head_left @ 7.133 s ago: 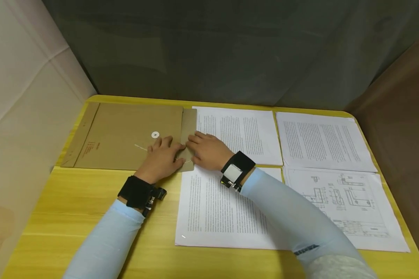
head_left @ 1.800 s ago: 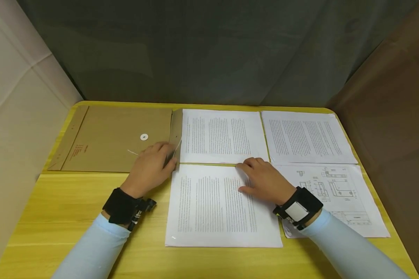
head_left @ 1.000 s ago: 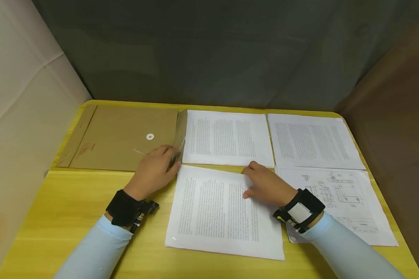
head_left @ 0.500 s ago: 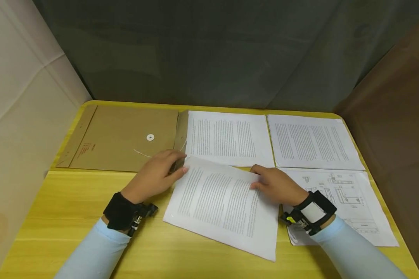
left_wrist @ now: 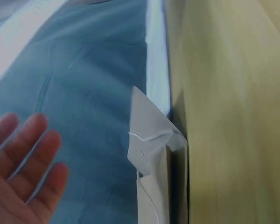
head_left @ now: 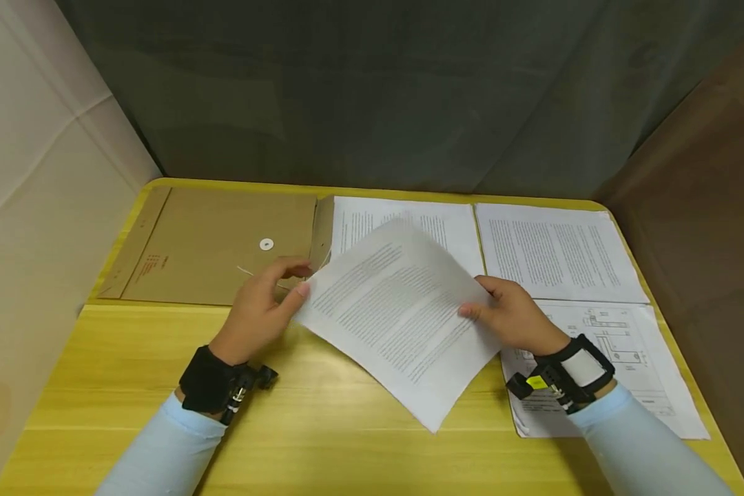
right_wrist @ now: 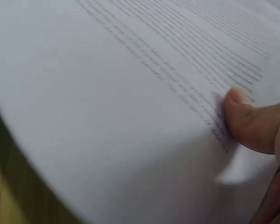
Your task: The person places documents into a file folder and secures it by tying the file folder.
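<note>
Your right hand (head_left: 514,317) pinches the printed sheet (head_left: 397,310), lifted and tilted over the yellow table (head_left: 130,386); its text is too small to read. Your left hand (head_left: 260,303), fingers relaxed, touches the sheet's edge beside the brown envelope (head_left: 217,241), whose red print is illegible.

No wording can be read anywhere. The lifted sheet (head_left: 403,310) and the two printed pages (head_left: 558,251) behind it carry lines of text too small to make out. The kraft envelope (head_left: 217,244) bears small red print, illegible, and the drawing sheet (head_left: 620,344) only fine unreadable labels.
</note>
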